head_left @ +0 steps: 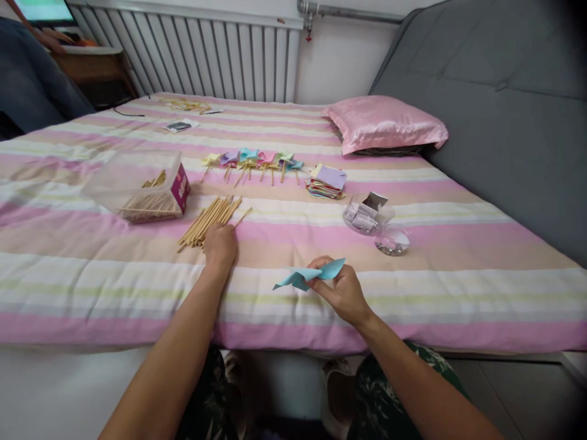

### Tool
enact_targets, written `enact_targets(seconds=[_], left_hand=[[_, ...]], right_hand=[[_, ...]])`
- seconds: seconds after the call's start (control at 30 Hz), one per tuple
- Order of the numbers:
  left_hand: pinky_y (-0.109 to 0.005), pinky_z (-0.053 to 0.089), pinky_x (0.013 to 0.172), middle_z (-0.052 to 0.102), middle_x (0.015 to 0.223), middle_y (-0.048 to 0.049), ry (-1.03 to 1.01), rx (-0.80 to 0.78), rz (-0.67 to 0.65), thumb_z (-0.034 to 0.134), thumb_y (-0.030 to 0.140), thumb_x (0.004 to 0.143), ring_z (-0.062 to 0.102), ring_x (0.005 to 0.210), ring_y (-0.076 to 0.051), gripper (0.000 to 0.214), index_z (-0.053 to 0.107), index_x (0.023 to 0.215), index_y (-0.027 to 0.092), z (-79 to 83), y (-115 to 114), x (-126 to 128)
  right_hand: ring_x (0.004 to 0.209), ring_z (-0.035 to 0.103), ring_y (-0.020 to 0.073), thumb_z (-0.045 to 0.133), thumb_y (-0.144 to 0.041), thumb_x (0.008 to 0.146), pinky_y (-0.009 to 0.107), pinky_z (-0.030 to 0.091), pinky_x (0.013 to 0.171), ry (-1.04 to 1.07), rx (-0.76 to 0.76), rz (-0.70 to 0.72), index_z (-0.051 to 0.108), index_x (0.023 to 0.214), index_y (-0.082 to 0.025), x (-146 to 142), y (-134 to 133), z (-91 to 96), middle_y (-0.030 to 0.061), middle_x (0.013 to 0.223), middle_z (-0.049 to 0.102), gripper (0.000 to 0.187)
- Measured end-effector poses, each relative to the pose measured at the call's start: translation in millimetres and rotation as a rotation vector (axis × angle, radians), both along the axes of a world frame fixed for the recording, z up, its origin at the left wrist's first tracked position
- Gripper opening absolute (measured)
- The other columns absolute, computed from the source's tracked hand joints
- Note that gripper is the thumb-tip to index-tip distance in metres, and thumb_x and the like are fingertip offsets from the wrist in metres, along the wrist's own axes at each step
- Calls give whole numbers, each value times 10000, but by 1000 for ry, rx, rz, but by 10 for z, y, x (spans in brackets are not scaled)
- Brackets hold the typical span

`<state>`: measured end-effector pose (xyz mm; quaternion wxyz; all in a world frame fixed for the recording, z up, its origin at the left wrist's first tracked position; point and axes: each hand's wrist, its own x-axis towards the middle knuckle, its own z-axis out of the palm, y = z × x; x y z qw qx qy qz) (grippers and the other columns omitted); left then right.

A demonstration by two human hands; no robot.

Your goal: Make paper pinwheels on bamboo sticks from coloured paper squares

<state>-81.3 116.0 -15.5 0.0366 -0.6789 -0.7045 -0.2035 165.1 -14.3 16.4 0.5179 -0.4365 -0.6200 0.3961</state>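
Note:
My right hand (342, 292) pinches a folded light-blue paper piece (312, 275) above the near part of the striped bedsheet (413, 293). My left hand (221, 244) rests, fingers curled, on the near end of a loose pile of wooden sticks (208, 220); whether it grips one is hidden. Behind the sticks lies a row of finished coloured paper pinwheels (252, 162). A stack of coloured paper squares (326, 181) sits to their right.
A clear plastic box (142, 189) holding more sticks lies left of the pile. A clear bowl with small packets (367, 214) and a small glass dish (392, 240) stand at right. A pink pillow (385, 122) and grey headboard (504, 91) lie beyond. Another person's arm (36, 36) shows far left.

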Motion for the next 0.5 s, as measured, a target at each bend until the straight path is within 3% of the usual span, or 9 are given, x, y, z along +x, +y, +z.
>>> enact_targets(seconds=[0.27, 0.4, 0.5], left_hand=[[-374, 436, 729, 659, 884, -153, -53, 80, -1, 432, 208, 804, 595, 856, -282, 268, 685, 861, 136, 96, -107, 73], [-341, 449, 730, 673, 818, -103, -308, 106, -169, 456, 223, 804, 599, 778, -223, 222, 660, 836, 140, 188, -304, 187], [-297, 458, 680, 680, 851, -78, -549, 24, -329, 475, 273, 817, 599, 743, -183, 221, 646, 878, 146, 238, -549, 282]], right_hand=[[746, 604, 202, 660, -297, 732, 361, 492, 707, -96, 72, -43, 624, 713, -185, 8, -4, -17, 47, 764, 630, 119], [767, 603, 204, 676, -282, 722, 371, 488, 732, -119, 111, -53, 618, 713, -192, 21, -1, -14, 47, 767, 641, 107], [798, 607, 209, 670, -258, 736, 385, 482, 769, -112, 171, -30, 619, 741, -204, 39, -8, 16, 48, 769, 652, 74]])
